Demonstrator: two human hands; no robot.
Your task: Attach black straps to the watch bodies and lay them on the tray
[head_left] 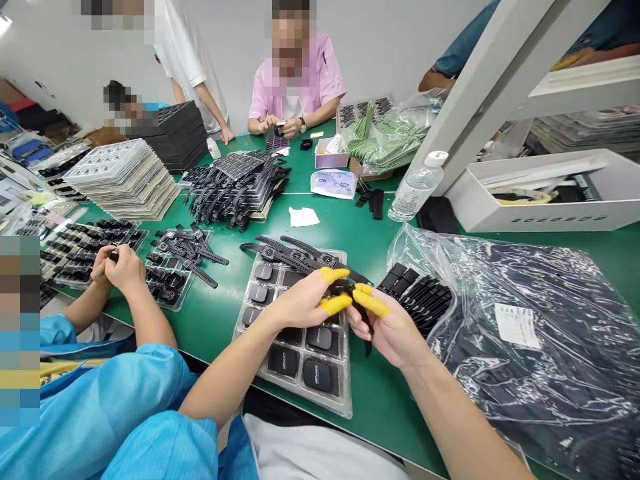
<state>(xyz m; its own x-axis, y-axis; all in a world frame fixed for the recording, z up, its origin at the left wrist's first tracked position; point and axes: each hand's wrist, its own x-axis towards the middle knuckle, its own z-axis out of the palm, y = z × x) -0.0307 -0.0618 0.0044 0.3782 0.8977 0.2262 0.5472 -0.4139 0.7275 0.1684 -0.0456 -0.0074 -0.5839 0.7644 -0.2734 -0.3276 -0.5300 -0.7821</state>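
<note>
Right, yellow rubber caps on the fingertips [334,275], and they pinch in tight from both sides on a black watch [350,290]. The left hand [300,301] has its thumb and first finger narrowed onto the watch's body, the capped tips pointing toward the right. The right hand [393,328] meets it there, capped finger and thumb closed on the same piece, and a black strap [369,327] hangs down from the pinch across the right palm. So the watch sits exactly between the two sets of fingertips, held up just above the table.

Directly under the left hand lies a clear plastic tray [295,387] with dark watch bodies sitting in its pockets. Across the tray's far end rest a few finished watches with straps [293,253]. Just beside the right hand is a row of black straps [423,297], at the mouth of a big clear plastic bag [530,320] full of dark parts.

Further out on the green table [220,313], a co-worker's hands [117,267] on the left are closed on a small black piece over another tray [173,273]. Beyond sits a heap of strapped watches [235,187], a stack of trays [123,177], a water bottle [417,187], and a person in a pink shirt [297,87] at the far side.
</note>
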